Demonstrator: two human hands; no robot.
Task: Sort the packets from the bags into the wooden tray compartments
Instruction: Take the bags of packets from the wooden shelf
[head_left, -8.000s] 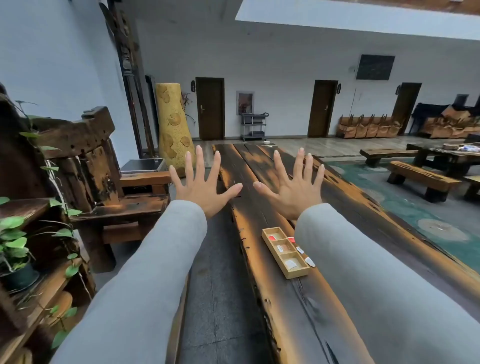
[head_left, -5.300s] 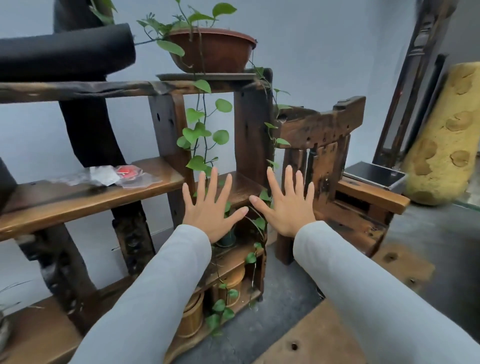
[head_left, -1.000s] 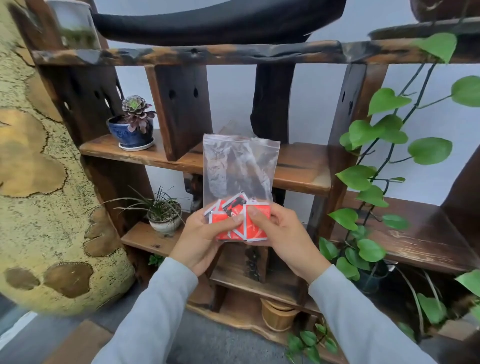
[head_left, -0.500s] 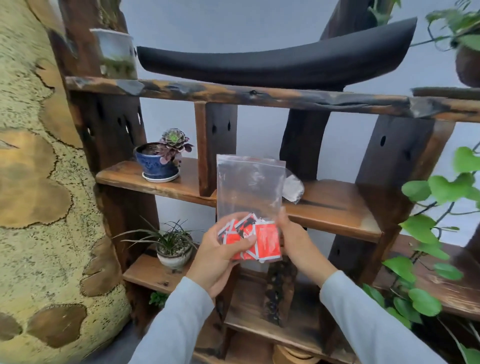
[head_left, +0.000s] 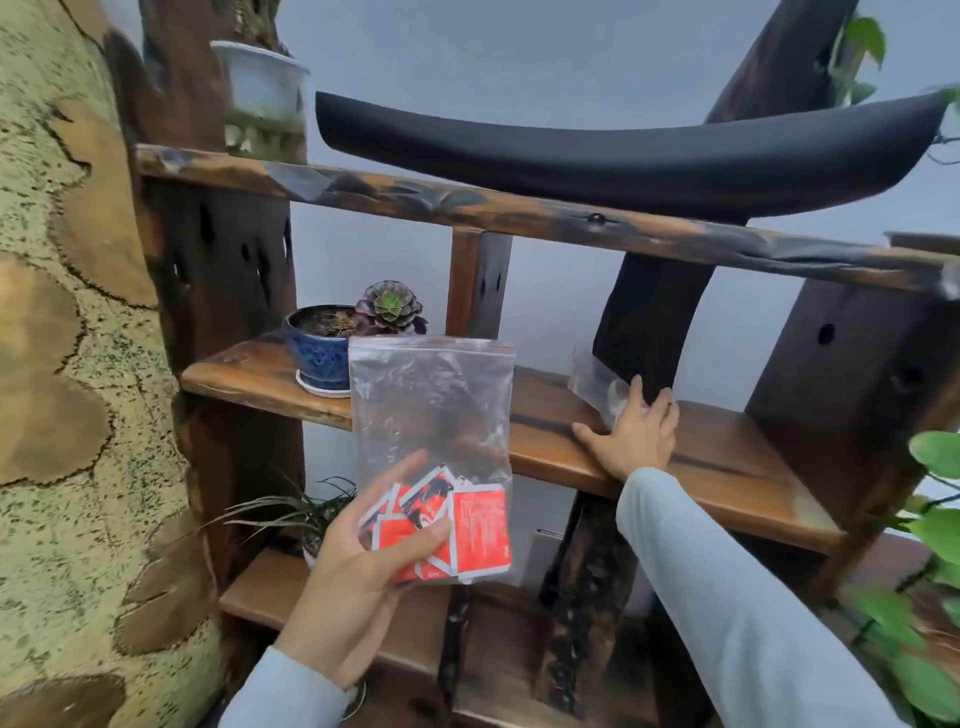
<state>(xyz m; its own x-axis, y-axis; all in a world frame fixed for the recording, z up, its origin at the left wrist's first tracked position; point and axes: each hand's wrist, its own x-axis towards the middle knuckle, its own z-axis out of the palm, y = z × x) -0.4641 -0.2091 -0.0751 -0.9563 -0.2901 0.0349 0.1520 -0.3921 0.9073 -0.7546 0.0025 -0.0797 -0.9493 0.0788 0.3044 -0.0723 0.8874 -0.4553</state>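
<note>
Packet bag (head_left: 431, 415) in left hand (head_left: 358, 587); right hand (head_left: 631, 434) on second bag (head_left: 597, 387)

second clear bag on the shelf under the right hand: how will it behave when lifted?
Probably floppy: the second bag is thin crumpled film, so it should sag from wherever the right hand pinches it. Likely light, and its contents can't be made out. Glossy plastic on the smooth wooden shelf may slide before it lifts.
</note>
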